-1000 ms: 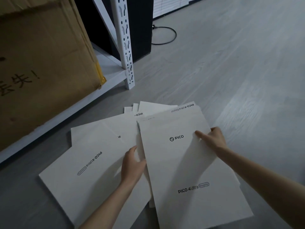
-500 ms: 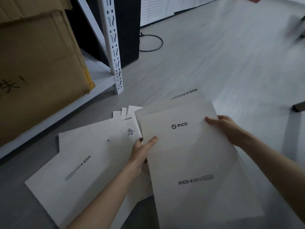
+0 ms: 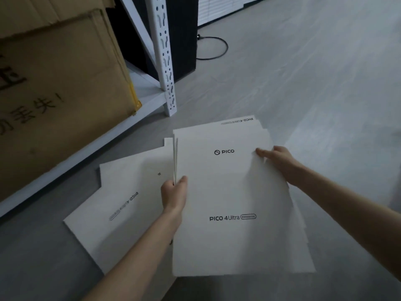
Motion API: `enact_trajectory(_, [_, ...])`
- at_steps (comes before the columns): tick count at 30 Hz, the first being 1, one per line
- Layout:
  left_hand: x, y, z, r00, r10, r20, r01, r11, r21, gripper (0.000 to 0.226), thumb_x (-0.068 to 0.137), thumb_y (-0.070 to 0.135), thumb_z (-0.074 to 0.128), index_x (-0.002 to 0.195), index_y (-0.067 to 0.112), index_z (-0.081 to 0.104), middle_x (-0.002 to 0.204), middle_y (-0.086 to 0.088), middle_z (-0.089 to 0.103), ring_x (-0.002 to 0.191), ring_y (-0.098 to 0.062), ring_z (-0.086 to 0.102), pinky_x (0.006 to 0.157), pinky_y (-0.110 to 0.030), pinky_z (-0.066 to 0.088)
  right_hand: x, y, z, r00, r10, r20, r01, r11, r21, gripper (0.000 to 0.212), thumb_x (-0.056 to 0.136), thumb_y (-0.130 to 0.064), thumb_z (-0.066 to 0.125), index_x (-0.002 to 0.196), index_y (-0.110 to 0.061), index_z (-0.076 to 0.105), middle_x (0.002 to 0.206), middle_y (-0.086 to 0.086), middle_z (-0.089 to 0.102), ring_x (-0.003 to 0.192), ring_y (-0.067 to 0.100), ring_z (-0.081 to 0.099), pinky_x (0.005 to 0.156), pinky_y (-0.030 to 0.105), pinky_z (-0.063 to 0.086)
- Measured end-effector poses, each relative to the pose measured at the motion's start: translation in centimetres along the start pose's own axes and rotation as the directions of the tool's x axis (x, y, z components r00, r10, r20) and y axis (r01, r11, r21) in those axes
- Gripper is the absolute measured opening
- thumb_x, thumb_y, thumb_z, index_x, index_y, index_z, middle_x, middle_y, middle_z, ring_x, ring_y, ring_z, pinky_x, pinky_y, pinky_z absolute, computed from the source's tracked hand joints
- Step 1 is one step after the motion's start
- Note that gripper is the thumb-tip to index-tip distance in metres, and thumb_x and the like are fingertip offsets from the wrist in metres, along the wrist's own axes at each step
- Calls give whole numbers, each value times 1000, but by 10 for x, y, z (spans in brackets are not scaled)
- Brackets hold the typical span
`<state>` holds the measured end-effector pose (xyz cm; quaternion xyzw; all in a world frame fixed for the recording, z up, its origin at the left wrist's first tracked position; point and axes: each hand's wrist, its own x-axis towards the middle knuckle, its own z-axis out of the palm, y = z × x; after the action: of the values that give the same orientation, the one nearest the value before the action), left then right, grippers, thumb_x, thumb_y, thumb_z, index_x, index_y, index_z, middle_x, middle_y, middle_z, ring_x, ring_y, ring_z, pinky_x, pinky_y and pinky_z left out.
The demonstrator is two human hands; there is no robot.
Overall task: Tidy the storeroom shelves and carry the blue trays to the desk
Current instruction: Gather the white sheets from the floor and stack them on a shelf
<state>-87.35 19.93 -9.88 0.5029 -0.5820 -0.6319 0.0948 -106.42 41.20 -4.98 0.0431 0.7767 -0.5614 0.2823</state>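
The left hand (image 3: 174,195) is pinching the left edge of a stack of white PICO sheets (image 3: 232,192), thumb on top, while the right hand (image 3: 280,161) is gripping its right edge. The stack is hanging over the grey floor (image 3: 303,83) near the shelf (image 3: 147,98) corner, overlapping loose white sheets (image 3: 130,192) lying there.

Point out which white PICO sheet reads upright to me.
The top sheet held by the left hand and right hand; the floor sheet beside it has its print sideways.
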Motion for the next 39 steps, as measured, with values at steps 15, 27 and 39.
enact_trajectory(15, [21, -91, -177, 839, -253, -482, 438, 840, 321, 51, 91, 40, 43, 124, 3, 57, 127, -25, 60, 115, -42, 58, 100, -46, 46, -5, 61, 259, 993, 90, 72, -21, 752, -658, 74, 83, -54, 60, 135, -4, 41, 135, 19, 47, 126, 38, 48, 102, 39, 40])
enact_trajectory(27, [51, -50, -137, 955, -38, -294, 141, 931, 336, 50, 77, 34, 73, 120, 15, 54, 118, -10, 65, 110, -35, 62, 94, -43, 50, 7, 66, 171, 995, 84, -48, -94, 732, -675, 67, 76, -47, 74, 118, -13, 35, 124, 14, 57, 117, 38, 54, 96, 46, 48])
enact_trajectory(39, [61, -62, -145, 955, -245, -166, 271, 949, 161, 70, 54, 37, 80, 111, -1, 65, 111, -16, 71, 101, -33, 68, 93, -46, 54, 14, 78, 174, 969, 237, -67, -245, 906, -344, 60, 69, -20, 84, 116, 2, 54, 111, 20, 66, 99, 34, 65, 85, 41, 54])
